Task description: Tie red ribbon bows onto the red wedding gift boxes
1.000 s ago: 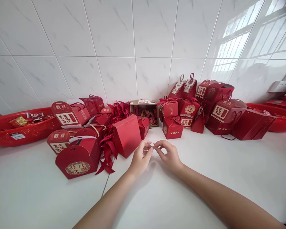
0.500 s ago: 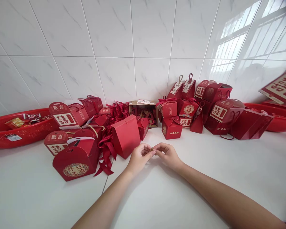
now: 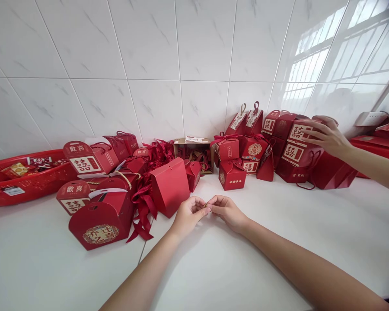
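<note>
Place: you stand at what looks like a home kitchen counter, in use for packing wedding favours.
Wall: glossy white marbled tiles (image 3: 194,43) rise straight behind your white surface (image 3: 214,268) and mirror a barred window (image 3: 327,47).
Stock: red double-happiness favour boxes (image 3: 168,185) and loose ribbons (image 3: 142,207) are heaped along the wall, with a red plastic basket (image 3: 29,185) to your left.
Company: another person's hand (image 3: 326,136) rests on a box to your right.

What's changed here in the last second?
A co-worker's hand has come in from the right and set a red box on the right-hand pile. The left hand and right hand have closed tighter on a small piece. Other boxes stayed put.
</note>
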{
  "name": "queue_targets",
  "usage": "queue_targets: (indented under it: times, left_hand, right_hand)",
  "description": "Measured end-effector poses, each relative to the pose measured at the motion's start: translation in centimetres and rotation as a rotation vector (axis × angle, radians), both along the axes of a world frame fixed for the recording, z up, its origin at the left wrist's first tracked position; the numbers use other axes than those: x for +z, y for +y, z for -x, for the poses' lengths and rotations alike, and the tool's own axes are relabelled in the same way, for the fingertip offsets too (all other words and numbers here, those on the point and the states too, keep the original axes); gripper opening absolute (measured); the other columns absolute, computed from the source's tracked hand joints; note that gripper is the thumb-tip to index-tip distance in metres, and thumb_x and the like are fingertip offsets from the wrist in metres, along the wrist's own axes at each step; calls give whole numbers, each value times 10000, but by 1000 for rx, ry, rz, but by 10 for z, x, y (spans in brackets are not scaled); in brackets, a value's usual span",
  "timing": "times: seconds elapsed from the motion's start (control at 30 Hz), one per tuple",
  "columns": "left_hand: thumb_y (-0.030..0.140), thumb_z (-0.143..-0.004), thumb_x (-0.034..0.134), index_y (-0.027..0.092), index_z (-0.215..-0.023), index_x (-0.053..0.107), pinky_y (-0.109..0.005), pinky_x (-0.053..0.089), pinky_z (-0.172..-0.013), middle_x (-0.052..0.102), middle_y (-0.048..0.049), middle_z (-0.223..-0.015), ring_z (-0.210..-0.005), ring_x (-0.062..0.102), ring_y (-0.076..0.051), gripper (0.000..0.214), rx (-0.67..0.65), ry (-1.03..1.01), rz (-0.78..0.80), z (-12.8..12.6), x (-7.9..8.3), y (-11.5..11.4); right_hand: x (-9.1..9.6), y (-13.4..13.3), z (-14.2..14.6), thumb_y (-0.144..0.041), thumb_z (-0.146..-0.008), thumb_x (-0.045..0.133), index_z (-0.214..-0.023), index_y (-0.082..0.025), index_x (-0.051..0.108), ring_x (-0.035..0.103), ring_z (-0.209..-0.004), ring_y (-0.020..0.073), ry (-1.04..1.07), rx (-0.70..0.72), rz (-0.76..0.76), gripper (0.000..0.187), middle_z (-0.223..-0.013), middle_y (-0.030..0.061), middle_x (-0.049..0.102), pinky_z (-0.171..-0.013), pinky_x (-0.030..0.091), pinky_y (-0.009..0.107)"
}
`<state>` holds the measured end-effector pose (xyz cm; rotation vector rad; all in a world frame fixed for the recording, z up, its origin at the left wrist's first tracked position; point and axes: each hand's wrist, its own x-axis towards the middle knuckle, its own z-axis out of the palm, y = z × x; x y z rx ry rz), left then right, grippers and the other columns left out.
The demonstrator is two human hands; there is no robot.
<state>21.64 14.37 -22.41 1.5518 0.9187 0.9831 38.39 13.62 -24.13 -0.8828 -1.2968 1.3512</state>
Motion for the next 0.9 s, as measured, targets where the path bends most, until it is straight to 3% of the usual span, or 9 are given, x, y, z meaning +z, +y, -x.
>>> queue_targets:
  times: [0.27, 0.4, 0.5, 0.63, 0.77, 0.83, 0.9]
  left_hand:
    - [354, -743, 716, 161, -805, 575, -226, 440, -605, 645, -16, -767, -726, 600, -136, 247, 20, -35, 5, -1, -3, 0]
    - [368, -740, 698, 169, -821, 556, -204, 404, -525, 595, 5, -735, -669, 575, -116, 257, 27, -98, 92, -5, -2, -4]
    - [378, -694, 725, 170, -802, 553, -203, 380, -473, 583, 10, -693, -618, 564, -115, 290, -23, -145, 172, -10, -3, -6]
    - [386, -591, 797, 157, -740, 556, -206, 337, -448, 604, -2, -689, -565, 562, -107, 365, -96, -185, 263, -15, -3, -7]
    - [421, -546, 820, 155, -723, 550, -210, 315, -463, 599, 5, -691, -558, 564, -95, 418, -114, -226, 310, -11, -1, -7]
    - [422, -538, 821, 153, -713, 548, -215, 307, -468, 596, 6, -682, -551, 558, -92, 421, -116, -239, 321, -9, -1, -6]
    - [410, -531, 823, 150, -706, 546, -222, 307, -475, 602, -3, -686, -553, 558, -94, 418, -119, -247, 332, -8, -2, -6]
  right_hand:
    - [4, -2, 0, -454, -708, 714, -790, -178, 646, 586, -650, 150, -89, -48, -25, 296, -729, 32, 651, -601, 433, 278]
    - [14, 16, -2, -528, -722, 637, -834, -200, 625, 606, -803, 209, -189, -257, -131, 348, -893, 70, 649, -679, 467, 334]
    - [37, 49, 4, -534, -778, 544, -973, -212, 586, 563, -996, 233, -284, -456, -264, 379, -1086, 96, 607, -853, 453, 381]
    - [83, 110, 25, -390, -873, 439, -1075, -212, 589, 496, -1171, 236, -470, -549, -360, 308, -1241, 102, 547, -1014, 382, 402]
    - [112, 171, 46, -291, -882, 478, -1105, -222, 628, 323, -1346, 332, -684, -611, -262, 278, -1497, 78, 327, -1097, 246, 546]
    - [114, 194, 53, -290, -885, 510, -1149, -221, 622, 293, -1358, 383, -769, -633, -176, 294, -1556, 80, 214, -1084, 221, 612]
    - [113, 211, 58, -308, -891, 550, -1214, -225, 587, 317, -1347, 375, -833, -639, -114, 336, -1553, 92, 223, -1075, 249, 617]
